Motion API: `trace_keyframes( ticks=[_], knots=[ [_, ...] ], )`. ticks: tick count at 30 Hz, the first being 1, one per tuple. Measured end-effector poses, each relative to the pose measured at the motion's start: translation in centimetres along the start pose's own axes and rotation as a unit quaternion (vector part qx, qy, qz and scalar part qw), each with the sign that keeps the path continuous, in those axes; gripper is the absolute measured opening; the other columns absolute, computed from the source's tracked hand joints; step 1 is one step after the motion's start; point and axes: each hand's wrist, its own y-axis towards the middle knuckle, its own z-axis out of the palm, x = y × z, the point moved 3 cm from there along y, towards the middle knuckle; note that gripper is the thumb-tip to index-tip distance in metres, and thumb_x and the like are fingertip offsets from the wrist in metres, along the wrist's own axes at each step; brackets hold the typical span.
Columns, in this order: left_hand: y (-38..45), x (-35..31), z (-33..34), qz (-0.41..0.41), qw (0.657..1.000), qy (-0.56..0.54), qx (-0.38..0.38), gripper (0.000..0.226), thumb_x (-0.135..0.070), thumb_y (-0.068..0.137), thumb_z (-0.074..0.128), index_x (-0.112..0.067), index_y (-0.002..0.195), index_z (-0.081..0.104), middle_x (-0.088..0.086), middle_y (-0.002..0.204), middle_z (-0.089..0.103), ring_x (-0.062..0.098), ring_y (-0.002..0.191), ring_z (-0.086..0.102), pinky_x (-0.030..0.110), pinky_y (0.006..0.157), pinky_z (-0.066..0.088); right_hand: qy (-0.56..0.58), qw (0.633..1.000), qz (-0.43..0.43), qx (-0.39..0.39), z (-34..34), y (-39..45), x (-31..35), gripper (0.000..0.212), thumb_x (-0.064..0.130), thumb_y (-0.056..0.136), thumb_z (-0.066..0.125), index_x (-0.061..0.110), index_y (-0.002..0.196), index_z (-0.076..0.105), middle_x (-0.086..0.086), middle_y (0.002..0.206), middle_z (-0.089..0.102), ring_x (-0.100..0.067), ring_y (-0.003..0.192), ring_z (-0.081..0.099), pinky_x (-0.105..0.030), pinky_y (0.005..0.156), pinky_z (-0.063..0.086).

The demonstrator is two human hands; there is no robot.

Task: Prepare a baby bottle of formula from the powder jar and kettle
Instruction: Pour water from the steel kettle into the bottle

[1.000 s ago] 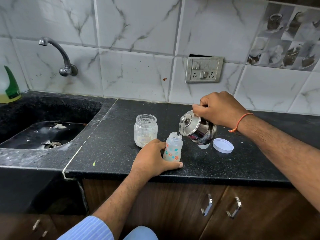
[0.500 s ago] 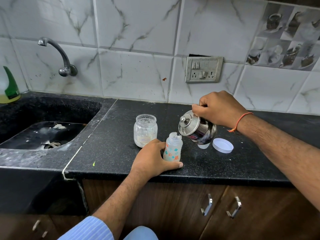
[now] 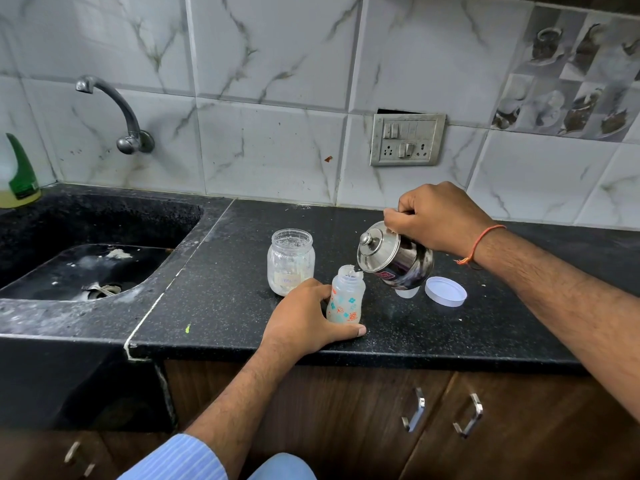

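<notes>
— Steel, small and shiny: the lidded kettle (image 3: 394, 259) tilts in the closed right hand (image 3: 438, 216), spout at the patterned plastic baby bottle (image 3: 345, 295) on the black counter (image 3: 221, 306).

— And the left hand (image 3: 304, 315)?

— Wrapped round the bottle, likely steadying it.

The left hand (image 3: 304, 317) is curled at six o'clock, thumb stretched flat toward three o'clock, forearm bare below a rolled sleeve. The right hand (image 3: 438, 220) is clenched at two o'clock, wrist bent, forearm extended from four o'clock.
</notes>
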Motion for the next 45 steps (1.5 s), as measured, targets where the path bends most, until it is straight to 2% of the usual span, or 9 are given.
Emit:
trace_keyframes(
  ticks=[5,9,18,23,32,40,45],
  knots=[
    [-0.10,-0.09,-0.09,-0.002,1.000,0.001,-0.001,0.074,-0.082,0.064,0.088,-0.033,0.118,0.076,-0.017,0.112,0.061,0.002,0.101,0.063,0.037,0.095,0.060,-0.003,1.000,-0.002,-0.001,0.02,-0.03,0.08,0.047,0.044,0.096,0.062,0.009,0.066,0.068,-0.011,0.061,0.065,-0.027,0.063,0.058,-0.037,0.060,0.046],
    [-0.15,-0.15,-0.10,-0.004,1.000,0.002,0.000,0.074,-0.081,0.064,0.089,-0.033,0.120,0.075,-0.018,0.112,0.060,0.002,0.101,0.062,0.035,0.095,0.059,-0.001,1.000,-0.001,-0.003,0.09,0.04,-0.05,0.047,0.045,0.096,0.062,0.010,0.064,0.065,-0.008,0.057,0.062,-0.021,0.058,0.051,-0.035,0.057,0.040],
    [-0.05,-0.02,0.01,-0.005,1.000,0.002,0.000,0.076,-0.083,0.063,0.088,-0.033,0.119,0.075,-0.018,0.111,0.060,0.003,0.102,0.063,0.037,0.095,0.060,-0.005,1.000,0.000,-0.004,0.10,0.13,-0.02,0.047,0.044,0.095,0.062,0.008,0.065,0.066,-0.011,0.059,0.063,-0.023,0.058,0.050,-0.035,0.057,0.039],
    [-0.02,0.00,0.01,-0.006,1.000,0.003,0.003,0.076,-0.083,0.064,0.088,-0.034,0.121,0.074,-0.018,0.111,0.060,0.003,0.102,0.063,0.037,0.095,0.060,0.001,1.000,0.004,0.000,0.10,0.08,0.01,0.047,0.044,0.095,0.061,0.013,0.060,0.062,-0.002,0.053,0.057,-0.020,0.056,0.049,-0.033,0.054,0.036],
    [-0.17,-0.19,-0.12,-0.003,1.000,0.000,0.001,0.072,-0.080,0.066,0.089,-0.034,0.119,0.074,-0.018,0.110,0.059,0.003,0.101,0.062,0.034,0.094,0.059,-0.009,1.000,-0.004,-0.003,0.07,0.13,0.08,0.047,0.045,0.095,0.061,0.009,0.065,0.067,-0.010,0.058,0.062,-0.022,0.057,0.049,-0.034,0.055,0.038],
    [-0.15,-0.17,-0.11,-0.002,1.000,-0.001,-0.001,0.068,-0.079,0.066,0.090,-0.035,0.116,0.074,-0.017,0.107,0.059,0.002,0.098,0.061,0.034,0.092,0.059,-0.013,1.000,-0.004,0.000,0.14,0.17,0.01,0.049,0.044,0.096,0.062,0.011,0.060,0.059,-0.004,0.051,0.052,-0.019,0.053,0.044,-0.033,0.053,0.034],
    [-0.06,0.00,0.01,-0.001,1.000,0.003,-0.003,0.071,-0.082,0.064,0.088,-0.034,0.115,0.076,-0.017,0.108,0.060,0.002,0.098,0.062,0.035,0.092,0.060,-0.011,1.000,-0.011,-0.001,0.00,0.05,0.21,0.047,0.043,0.095,0.061,0.010,0.062,0.062,-0.007,0.055,0.057,-0.023,0.058,0.050,-0.037,0.058,0.042]
  ],
)
